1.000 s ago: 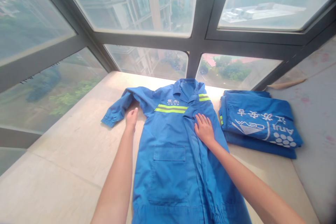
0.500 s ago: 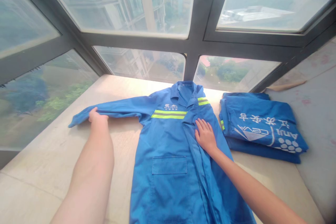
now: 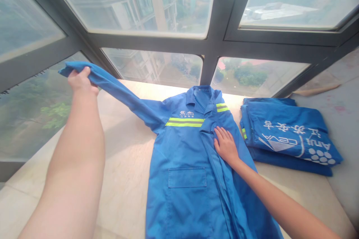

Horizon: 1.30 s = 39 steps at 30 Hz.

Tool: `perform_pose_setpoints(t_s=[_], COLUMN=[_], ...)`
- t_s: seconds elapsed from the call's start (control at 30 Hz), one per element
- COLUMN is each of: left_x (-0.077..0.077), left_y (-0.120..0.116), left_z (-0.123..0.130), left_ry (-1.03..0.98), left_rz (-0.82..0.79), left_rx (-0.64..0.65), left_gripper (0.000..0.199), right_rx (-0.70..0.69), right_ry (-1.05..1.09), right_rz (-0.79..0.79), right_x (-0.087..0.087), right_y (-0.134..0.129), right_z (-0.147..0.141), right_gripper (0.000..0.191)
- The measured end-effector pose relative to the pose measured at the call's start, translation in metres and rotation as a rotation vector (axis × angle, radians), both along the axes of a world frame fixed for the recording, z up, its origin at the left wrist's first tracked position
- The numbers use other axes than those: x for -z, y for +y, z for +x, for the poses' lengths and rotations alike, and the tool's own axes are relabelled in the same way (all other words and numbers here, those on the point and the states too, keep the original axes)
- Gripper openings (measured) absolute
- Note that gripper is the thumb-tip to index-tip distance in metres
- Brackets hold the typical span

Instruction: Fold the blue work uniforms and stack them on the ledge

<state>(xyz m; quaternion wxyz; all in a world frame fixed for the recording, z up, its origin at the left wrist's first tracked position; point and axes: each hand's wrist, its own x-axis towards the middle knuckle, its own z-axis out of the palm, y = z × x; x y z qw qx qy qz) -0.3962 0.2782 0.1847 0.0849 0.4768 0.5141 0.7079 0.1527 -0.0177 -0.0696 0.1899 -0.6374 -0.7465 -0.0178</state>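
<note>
One blue work garment (image 3: 182, 153), lying face up at twelve o'clock on a pale ledge (image 3: 120, 183): gripping its sleeve (image 3: 117, 90) close to the cuff in the left hand (image 3: 82, 81), at ten o'clock, with fingers closed around the cloth. Stretching from that grip toward four o'clock, sloping down to the shoulder and hanging clear of the ledge. Resting the right hand (image 3: 226, 145) flat on the chest, on the three-o'clock side of the front opening, grasping nothing, nearer than the left to the garment's middle. Running lengthwise from the collar (image 3: 191, 97) at twelve o'clock toward six, passing out of sight at the bottom. Showing mostly smooth cloth, a yellow-green and grey stripe (image 3: 185, 122), small white lettering and a flapped pocket (image 3: 187, 177), but wrinkling along the front edge. Also seeing a folded blue pile (image 3: 288, 130) just beside, at two o'clock, bearing white lettering.
</note>
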Motion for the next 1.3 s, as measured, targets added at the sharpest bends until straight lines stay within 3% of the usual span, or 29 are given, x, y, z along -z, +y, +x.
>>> perform_pose_setpoints(t_s=[0.1, 0.17, 0.3, 0.4, 0.47, 0.53, 0.7, 0.8, 0.9, 1.0, 1.1, 1.2, 1.3], left_x=[-0.002, 0.016, 0.09, 0.149, 0.177, 0.193, 0.207, 0.213, 0.218, 0.22, 0.219, 0.215, 0.207], left_y=[-0.016, -0.054, -0.17, -0.252, -0.294, -0.328, -0.395, -0.427, -0.447, -0.452, -0.45, -0.445, -0.435], left_z=[0.04, 0.073, 0.14, 0.181, 0.203, 0.219, 0.227, 0.213, 0.2, 0.196, 0.2, 0.206, 0.211], left_ry=[0.01, 0.077, 0.226, 0.636, 0.9, 1.005, 0.987, 1.058, 1.123, 1.103, 1.014, 0.849, 0.584], left_rz=[0.089, 0.119, -0.045, -0.199, -0.334, -0.452, -0.63, -0.695, -0.747, -0.775, -0.798, -0.818, -0.789], left_rx=[0.147, 0.202, 0.273, 0.458, 0.542, 0.444, 0.102, 0.074, 0.121, 0.141, 0.148, 0.15, 0.169], left_gripper=[0.035, 0.042, 0.029, 0.008, 0.019, 0.031, 0.047, 0.047, 0.048, 0.051, 0.05, 0.046, 0.04], right_rx=[-0.001, -0.003, 0.0, -0.003, -0.004, -0.003, -0.014, 0.019, 0.099, -0.023, -0.163, -0.066, -0.045], right_ry=[0.009, 0.02, 0.036, 0.048, 0.067, 0.092, 0.218, 0.348, 0.444, 0.482, 0.458, 0.458, 0.504], right_rz=[-0.002, -0.006, -0.018, -0.018, -0.011, -0.001, 0.025, 0.035, 0.092, 0.041, -0.218, -0.437, -0.521], right_x=[-0.001, -0.001, -0.003, -0.003, -0.003, -0.002, 0.002, -0.002, -0.016, -0.038, -0.06, -0.075, -0.091], right_y=[0.0, 0.0, 0.0, 0.0, 0.0, 0.001, 0.004, 0.01, 0.019, 0.027, 0.033, 0.038, 0.04], right_z=[0.0, 0.0, 0.0, -0.001, -0.002, -0.002, 0.006, 0.008, -0.008, -0.048, -0.094, -0.126, -0.137], right_gripper=[0.052, 0.052, 0.053, 0.052, 0.052, 0.052, 0.048, 0.042, 0.034, 0.035, 0.042, 0.045, 0.027])
